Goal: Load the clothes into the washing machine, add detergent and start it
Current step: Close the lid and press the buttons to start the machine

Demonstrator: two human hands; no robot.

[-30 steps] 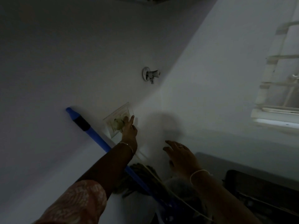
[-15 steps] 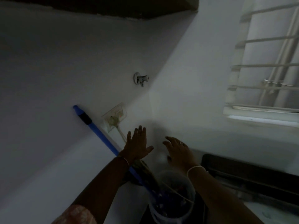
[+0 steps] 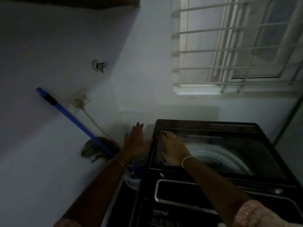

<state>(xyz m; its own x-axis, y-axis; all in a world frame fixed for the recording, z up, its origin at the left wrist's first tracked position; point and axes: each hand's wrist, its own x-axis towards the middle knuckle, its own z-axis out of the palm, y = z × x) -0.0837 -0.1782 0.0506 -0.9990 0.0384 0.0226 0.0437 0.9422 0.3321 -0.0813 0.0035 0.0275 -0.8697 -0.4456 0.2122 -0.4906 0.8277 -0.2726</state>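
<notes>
a pale wall (image 3: 49, 46) fills the left. the black top-load washer (image 3: 180, 194) stands at lower right, in the room's corner under a barred window (image 3: 229, 46). its glass lid (image 3: 246, 153) is down and the drum shows dimly through it; what is inside cannot be told. a blue-handled mop (image 3: 73, 118) leans on the wall left of the washer, over a bucket (image 3: 132, 179). the right hand (image 3: 173, 149) rests on the lid's far left corner, fingers laid loosely on the glass. the left hand (image 3: 136, 141) is spread, fingers straight, just off the washer's left edge. a socket (image 3: 79, 99) with a plugged cord (image 3: 95, 123) and a tap (image 3: 100, 65) sit on the wall.
</notes>
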